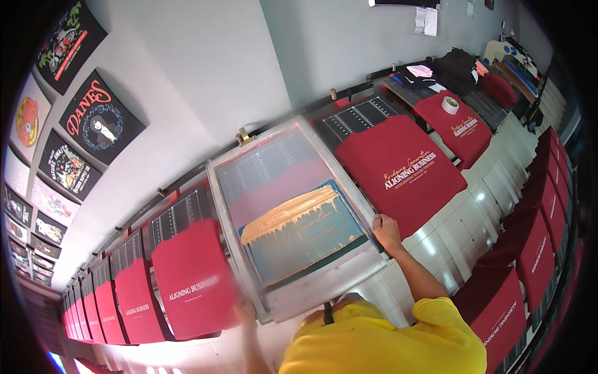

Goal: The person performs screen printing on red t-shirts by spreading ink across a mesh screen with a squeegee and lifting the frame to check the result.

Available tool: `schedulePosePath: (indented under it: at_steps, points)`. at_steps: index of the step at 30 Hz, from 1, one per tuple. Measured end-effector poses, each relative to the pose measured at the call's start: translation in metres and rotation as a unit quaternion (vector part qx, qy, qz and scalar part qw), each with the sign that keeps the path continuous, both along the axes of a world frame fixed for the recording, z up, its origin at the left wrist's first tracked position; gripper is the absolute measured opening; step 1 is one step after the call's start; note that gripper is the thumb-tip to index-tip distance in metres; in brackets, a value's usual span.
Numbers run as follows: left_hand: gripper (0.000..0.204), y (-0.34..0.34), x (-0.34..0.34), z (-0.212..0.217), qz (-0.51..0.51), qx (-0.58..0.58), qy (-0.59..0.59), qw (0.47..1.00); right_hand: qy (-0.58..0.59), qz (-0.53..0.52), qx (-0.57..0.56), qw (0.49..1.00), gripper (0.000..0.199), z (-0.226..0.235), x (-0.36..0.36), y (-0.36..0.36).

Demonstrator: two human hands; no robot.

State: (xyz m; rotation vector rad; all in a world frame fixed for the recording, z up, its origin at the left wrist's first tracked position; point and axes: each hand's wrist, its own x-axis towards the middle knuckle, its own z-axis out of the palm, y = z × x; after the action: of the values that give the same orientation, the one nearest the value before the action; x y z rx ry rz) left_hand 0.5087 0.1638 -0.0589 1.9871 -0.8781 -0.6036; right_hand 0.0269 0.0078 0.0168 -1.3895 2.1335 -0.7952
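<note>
Head view shows the right hand clasped over the right edge of a screen-printing frame, its grip pinching the pale metal rail. Left hand is blurred at the frame's near-left corner, touching the rail; whether that grip is pressed together or spread, I cannot tell. Inside the frame, the teal mesh carries a smear of gold ink across its middle, and maroon cloth shows through the mesh beyond the smear. The frame lies tilted over a long table with pale glossy tiles on its near side.

Just right of the frame lies a maroon T-shirt with pale lettering printed in a block across its chest. Farther right, another maroon shirt bears a white roll of tape. Left of the frame, a row of maroon shirts with white lettering runs off toward the far end. Black printed T-shirts with colourful graphics hang as samples on the white wall at upper left. Small white paper notes are pinned on the grey wall above.
</note>
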Motion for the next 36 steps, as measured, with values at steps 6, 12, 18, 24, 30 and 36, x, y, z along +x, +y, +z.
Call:
schedulePosePath:
  at_steps: [6,12,18,24,30,36]
  points:
    - [0.023,-0.002,-0.031,0.036,0.046,-0.073,0.054,0.995,-0.002,0.015,-0.029,0.999,0.04,-0.015,-0.011,-0.002]
    - [0.03,0.012,-0.01,0.061,0.012,-0.024,0.044,0.999,-0.021,0.039,-0.116,0.992,0.034,-0.012,0.006,0.018]
    - [0.032,0.054,0.072,0.077,0.005,-0.021,-0.008,1.0,-0.072,0.064,-0.116,0.989,0.03,-0.031,0.077,0.054]
    - [0.032,0.106,0.193,0.087,0.027,0.008,-0.02,0.999,-0.091,0.086,-0.108,0.986,0.026,-0.032,0.208,0.098]
    - [0.034,0.141,0.308,0.071,0.038,-0.01,-0.094,0.995,-0.079,0.105,-0.043,0.99,0.03,-0.025,0.325,0.128]
    - [0.032,0.141,0.377,0.066,0.024,0.036,-0.094,0.995,-0.069,0.102,-0.048,0.991,0.034,-0.006,0.396,0.135]
